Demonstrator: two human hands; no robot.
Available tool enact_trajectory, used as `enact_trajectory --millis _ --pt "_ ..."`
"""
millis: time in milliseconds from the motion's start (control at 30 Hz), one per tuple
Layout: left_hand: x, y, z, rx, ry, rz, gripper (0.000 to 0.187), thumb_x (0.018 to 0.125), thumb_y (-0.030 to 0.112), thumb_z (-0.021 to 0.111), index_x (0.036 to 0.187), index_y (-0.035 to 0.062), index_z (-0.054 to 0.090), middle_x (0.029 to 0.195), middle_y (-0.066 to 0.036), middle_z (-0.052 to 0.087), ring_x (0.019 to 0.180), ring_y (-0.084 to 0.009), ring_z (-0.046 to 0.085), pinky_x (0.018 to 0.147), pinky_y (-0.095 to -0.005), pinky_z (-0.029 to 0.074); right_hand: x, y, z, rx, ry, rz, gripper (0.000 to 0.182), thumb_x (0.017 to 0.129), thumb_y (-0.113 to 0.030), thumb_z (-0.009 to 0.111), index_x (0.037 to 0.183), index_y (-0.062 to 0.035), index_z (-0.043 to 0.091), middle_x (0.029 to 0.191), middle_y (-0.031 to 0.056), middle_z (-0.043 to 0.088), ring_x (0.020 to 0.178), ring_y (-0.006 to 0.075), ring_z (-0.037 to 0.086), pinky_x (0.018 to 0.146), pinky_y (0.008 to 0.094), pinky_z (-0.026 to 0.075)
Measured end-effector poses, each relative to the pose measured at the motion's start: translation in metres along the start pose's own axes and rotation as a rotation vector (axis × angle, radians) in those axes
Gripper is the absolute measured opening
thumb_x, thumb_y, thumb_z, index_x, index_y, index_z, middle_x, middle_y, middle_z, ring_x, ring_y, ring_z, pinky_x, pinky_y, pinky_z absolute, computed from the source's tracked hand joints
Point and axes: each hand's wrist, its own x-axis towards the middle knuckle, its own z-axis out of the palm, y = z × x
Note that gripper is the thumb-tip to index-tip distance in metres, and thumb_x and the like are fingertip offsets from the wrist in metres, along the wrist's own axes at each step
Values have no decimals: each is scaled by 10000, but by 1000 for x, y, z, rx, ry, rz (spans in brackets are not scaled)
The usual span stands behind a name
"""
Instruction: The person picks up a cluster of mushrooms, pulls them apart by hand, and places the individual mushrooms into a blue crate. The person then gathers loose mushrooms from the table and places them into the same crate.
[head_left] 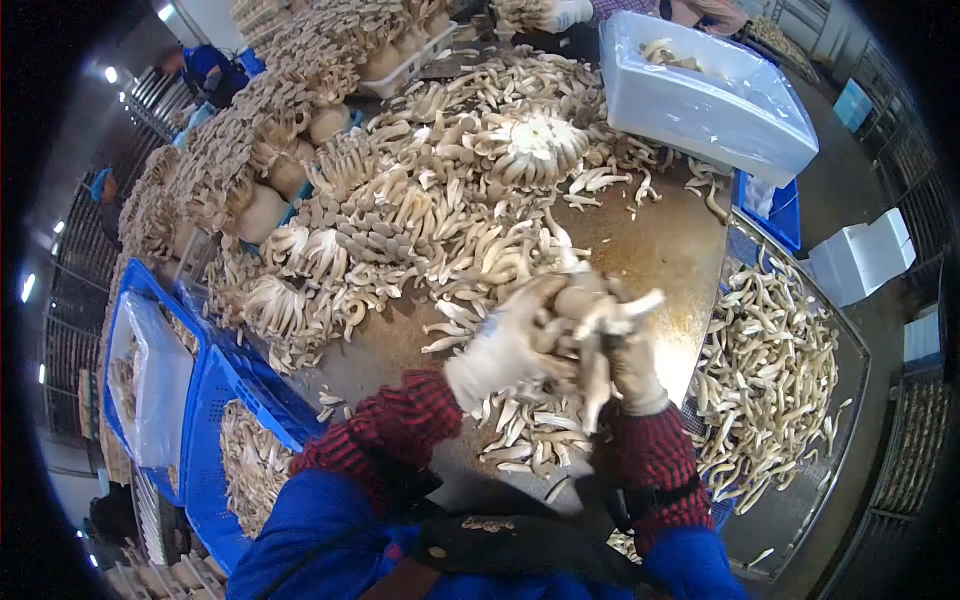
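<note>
My left hand point(510, 340), in a pale glove, is closed round one side of a bunch of mushrooms point(583, 310) held above the metal table point(660, 245). On the bunch's other side is my right hand point(634, 365), also gloved, its fingers curled against the stems and partly blurred by motion. Long pale stems stick out between the two hands. Below them lies a small pile of loose mushrooms point(535, 435) near the table's front edge. Beyond my hands spreads a large heap of mushrooms point(430, 210), with a big round cluster point(530, 145) on top.
To the right, a mesh tray point(850, 380) holds many loose mushrooms. A white foam box point(710, 115) lined with plastic stands at the back right. Blue crates point(215, 400) are at the left. Mushroom blocks point(260, 210) are stacked at the back left. Other people work farther back.
</note>
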Motion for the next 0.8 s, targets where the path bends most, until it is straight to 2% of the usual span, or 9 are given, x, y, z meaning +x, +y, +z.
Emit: enact_trajectory --millis 100,133,233,367,433,533,633,700,800 --pt "24 46 57 -221 -219 145 1123 512 295 907 1425 -5 328 1437 -238 334 1326 -358 371 1112 -397 328 -42 -59 -23 29 314 -33 512 859 -365 597 1214 -15 481 967 115 609 774 210 629 716 315 563" --pt "37 63 73 370 -211 333 1122 557 287 886 1440 -28 270 1449 -254 299 1354 -360 329 1126 -394 306 -57 -73 -81 -135 278 -103 483 856 -387 591 1178 -39 496 941 117 616 771 224 635 733 321 558" --pt "84 87 139 67 -531 422 1115 661 237 820 1513 61 123 1533 -293 109 1422 -426 154 1153 -416 234 -93 -170 -68 -334 554 -240 643 884 -455 575 1347 -41 407 1209 174 557 1018 255 618 761 387 571" --pt "74 98 127 397 -358 654 922 727 139 746 1493 129 234 1499 -274 238 1384 -443 250 1144 -454 251 -159 -231 -199 -1802 1061 -310 593 951 -301 550 1433 -29 340 1340 172 483 1259 252 464 1032 382 406" --pt "48 69 85 285 -250 694 832 722 178 742 1448 103 344 1456 -234 351 1358 -389 326 1129 -455 281 -152 -206 -136 -1779 1222 -296 631 926 -274 595 1432 -5 331 1365 196 451 1295 276 419 1070 402 364" --pt "-22 17 17 598 -116 245 925 681 367 769 1443 65 341 1446 -256 347 1358 -389 325 1124 -446 287 -170 -107 -107 -1656 563 -203 990 634 -99 798 1449 25 250 1453 250 326 1372 336 309 1156 423 227" --pt "-121 -52 4 851 -122 32 953 625 430 805 1434 152 383 1422 -241 363 1335 -489 289 1056 -622 282 -173 -25 -52 -1979 -408 129 1085 593 -568 784 1428 -44 330 1426 244 321 1360 429 247 1106 629 165" --pt "-179 -184 25 1348 132 531 897 573 517 809 1363 245 482 1413 -218 376 1336 -500 278 991 -710 279 -167 12 -39 -1884 -463 179 1095 540 -561 813 1413 -75 365 1394 253 360 1321 467 279 1078 652 188" --pt "-162 -126 15 1049 -276 198 860 557 600 770 1314 265 532 1422 -209 365 1342 -501 265 943 -760 270 -109 42 -28 -1636 -295 -181 1102 499 -394 873 1407 -39 358 1362 338 352 1258 508 355 1024 657 286"
